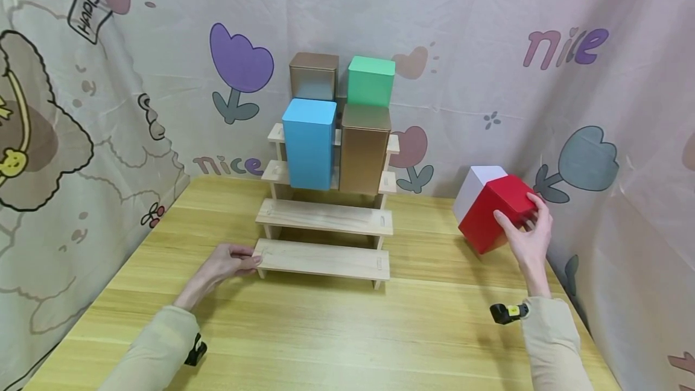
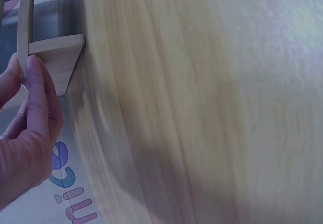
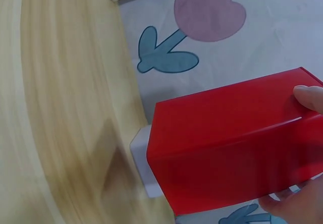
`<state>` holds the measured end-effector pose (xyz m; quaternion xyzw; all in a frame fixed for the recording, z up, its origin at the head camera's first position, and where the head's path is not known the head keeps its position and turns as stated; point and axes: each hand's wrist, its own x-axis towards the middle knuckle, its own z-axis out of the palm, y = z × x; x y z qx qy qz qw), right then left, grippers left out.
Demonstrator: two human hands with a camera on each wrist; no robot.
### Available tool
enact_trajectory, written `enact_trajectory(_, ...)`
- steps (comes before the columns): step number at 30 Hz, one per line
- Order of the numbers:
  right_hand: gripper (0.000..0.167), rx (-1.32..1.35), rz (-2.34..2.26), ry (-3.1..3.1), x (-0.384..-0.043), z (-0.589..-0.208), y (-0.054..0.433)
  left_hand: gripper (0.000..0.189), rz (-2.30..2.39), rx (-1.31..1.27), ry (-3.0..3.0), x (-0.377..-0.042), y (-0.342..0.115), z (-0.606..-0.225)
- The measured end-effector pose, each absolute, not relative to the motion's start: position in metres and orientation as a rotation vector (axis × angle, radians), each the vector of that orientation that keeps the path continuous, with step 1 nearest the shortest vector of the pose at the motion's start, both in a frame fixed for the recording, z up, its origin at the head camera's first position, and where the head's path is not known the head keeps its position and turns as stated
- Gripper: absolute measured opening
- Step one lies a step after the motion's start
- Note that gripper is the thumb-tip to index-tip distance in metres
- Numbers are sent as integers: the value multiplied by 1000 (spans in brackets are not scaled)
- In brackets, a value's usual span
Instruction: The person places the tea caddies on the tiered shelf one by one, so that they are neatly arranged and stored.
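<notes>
My right hand [image 1: 529,237] grips a red box [image 1: 491,213] near its top, thumb on one side and fingers on the other. The box is tilted, overlapping a white box [image 1: 478,186] behind it. In the right wrist view the red box [image 3: 227,143] fills much of the frame, with part of the white box [image 3: 144,158] showing beside it. At the left end of the wooden stepped rack's lowest shelf [image 1: 323,258], my left hand [image 1: 230,260] pinches the board edge between thumb and fingers, as the left wrist view also shows [image 2: 33,108].
On the rack's upper steps stand a blue box [image 1: 309,143], a brown box [image 1: 365,149], a second brown box [image 1: 315,77] and a green box [image 1: 371,80]. The rack stands on a wooden table [image 1: 326,336]. Printed curtains [image 1: 461,77] hang behind and at both sides.
</notes>
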<state>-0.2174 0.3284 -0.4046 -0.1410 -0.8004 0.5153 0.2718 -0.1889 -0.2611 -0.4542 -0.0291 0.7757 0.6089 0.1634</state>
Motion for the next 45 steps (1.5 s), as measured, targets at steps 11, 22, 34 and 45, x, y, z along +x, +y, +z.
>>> enact_trajectory(11,78,-314,1420,-2172,-214,-391,317,49,1722,-104,2229,-188,-261,-455)
enact_trajectory(22,77,-152,1496,-2143,-209,-377,303,47,1724,-102,2222,-188,-261,-456)
enact_trajectory(34,74,26,1536,-2136,-204,-360,280,49,1723,-110,2222,-188,-260,-455)
enact_trajectory(45,74,200,1550,-2145,-203,-348,262,48,1725,-101,2218,-189,-260,-455)
